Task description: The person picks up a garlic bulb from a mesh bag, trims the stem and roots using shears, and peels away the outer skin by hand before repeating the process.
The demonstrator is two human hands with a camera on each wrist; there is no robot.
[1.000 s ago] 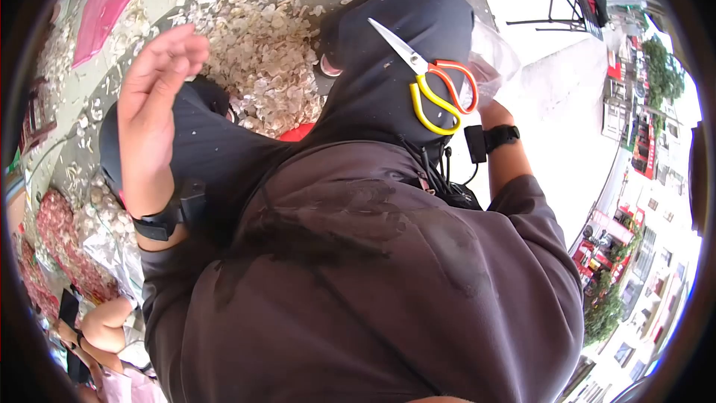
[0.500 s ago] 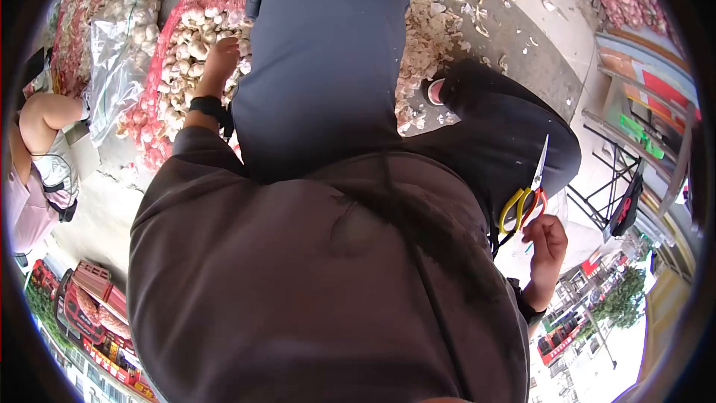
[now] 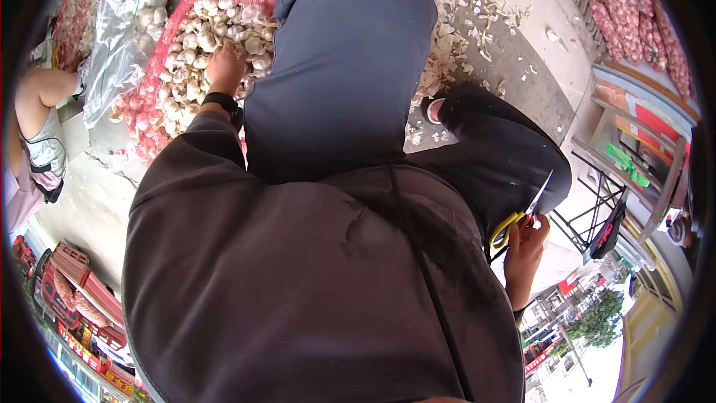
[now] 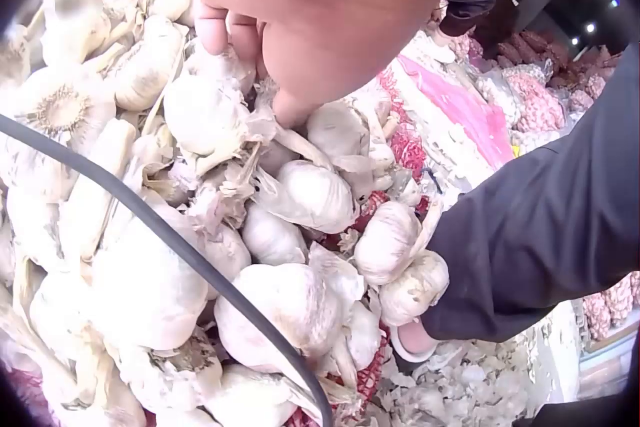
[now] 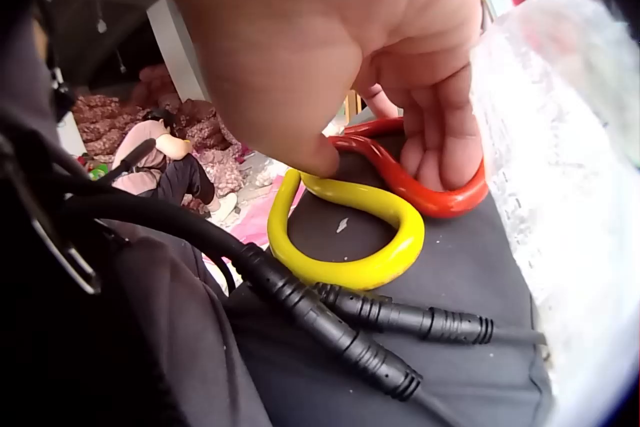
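My left hand (image 3: 226, 67) is down among garlic bulbs in an open red mesh sack (image 3: 160, 93), at the left of my raised knee. In the left wrist view its thumb and curled fingers close around a garlic bulb (image 4: 205, 112), partly hidden under the hand. My right hand (image 3: 526, 250) holds scissors (image 5: 345, 272) at my right thigh. Its fingers (image 5: 460, 137) pass into the red handle loop, with the thumb against the red handle. The yellow loop hangs free of the fingers. In the head view the blade (image 3: 538, 192) points up over the dark trouser leg.
Garlic skins (image 3: 447, 37) litter the ground between my feet. A clear bag of garlic (image 3: 123, 52) lies at the left, near another person's leg (image 3: 48, 89). Black cables (image 5: 330, 327) cross near the scissors, beside a translucent plastic bag (image 5: 560, 167). A folding frame (image 3: 597, 194) stands at right.
The head view has swung toward the garlic sack. My left hand has gone from raised and spread down onto the bulbs. My right hand has come to the scissors on the thigh and taken hold.
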